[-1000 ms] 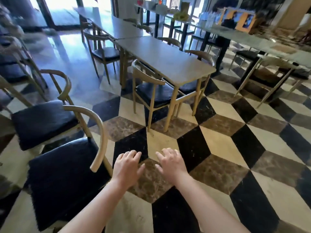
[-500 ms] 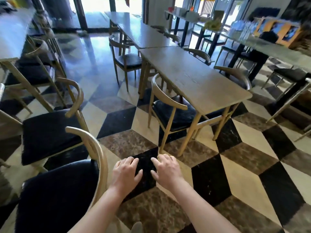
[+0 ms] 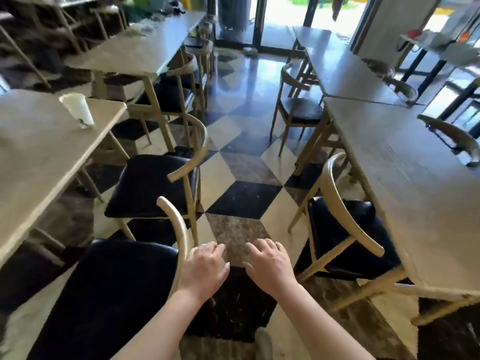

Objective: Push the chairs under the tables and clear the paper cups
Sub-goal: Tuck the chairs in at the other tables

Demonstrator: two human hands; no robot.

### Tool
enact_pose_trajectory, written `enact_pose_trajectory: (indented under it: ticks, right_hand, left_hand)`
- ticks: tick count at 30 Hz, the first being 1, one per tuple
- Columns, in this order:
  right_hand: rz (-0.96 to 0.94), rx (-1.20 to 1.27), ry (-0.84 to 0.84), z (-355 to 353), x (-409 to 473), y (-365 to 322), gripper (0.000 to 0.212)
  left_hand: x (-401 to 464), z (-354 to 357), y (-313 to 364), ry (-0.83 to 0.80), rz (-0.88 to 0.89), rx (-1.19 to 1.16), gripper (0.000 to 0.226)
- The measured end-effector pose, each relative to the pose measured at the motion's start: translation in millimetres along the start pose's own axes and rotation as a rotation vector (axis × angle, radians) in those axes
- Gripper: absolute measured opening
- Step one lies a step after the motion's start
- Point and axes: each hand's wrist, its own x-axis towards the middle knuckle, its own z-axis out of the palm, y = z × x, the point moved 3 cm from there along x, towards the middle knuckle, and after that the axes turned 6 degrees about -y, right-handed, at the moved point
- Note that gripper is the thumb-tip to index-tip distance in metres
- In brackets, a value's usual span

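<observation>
Running down the middle of the room, a checkered floor (image 3: pixel 241 162) of black, cream and brown tiles forms an aisle between two rows of wooden tables. The left table (image 3: pixel 39 152) carries a white paper cup (image 3: pixel 77 110), standing upright near its far right corner. The right table (image 3: pixel 405 162) runs along the other side of the aisle, its long edge facing the floor.

Three chairs with curved wooden backs and dark seats stand close by. The nearest left chair (image 3: pixel 114 289) is pulled well out from the left table, its backrest curving up just beside the left hand. The second left chair (image 3: pixel 153 185) stands beyond it, its seat out beside the left table's right edge. The right chair (image 3: pixel 345 235) has its seat partly under the right table's edge.

The left hand (image 3: pixel 204 271) hangs palm down over the floor, fingers loosely spread and holding nothing; whether it touches the backrest cannot be told. The right hand (image 3: pixel 270 266) hovers just beside it, fingers likewise relaxed and empty.
</observation>
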Motion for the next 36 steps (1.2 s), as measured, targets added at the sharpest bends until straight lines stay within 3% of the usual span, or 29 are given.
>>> enact_pose_trajectory:
  ticks: [7, 17, 30, 36]
  right_hand:
    - [-0.455, -0.082, -0.046, -2.3, 95.3, 17.5, 0.048]
    - [-1.017, -0.108, -0.181, 30.9, 145.9, -80.0, 0.061]
    - [-1.452, -0.172, -0.225, 78.3, 186.0, -116.6, 0.054]
    - [-1.598, -0.122, -0.272, 91.8, 200.6, -125.8, 0.038]
  left_hand:
    - [18.5, 7.3, -6.8, 0.078, -0.379, 0.041, 0.046]
    - [-50.3, 25.3, -39.2, 0.068, -0.899, 0.019, 0.055]
    - [-71.6, 47.9, -58.9, 0.068, -1.026, -0.017, 0.057]
    - [-68.9, 67.2, -52.0, 0.146, -1.105, -0.121, 0.04]
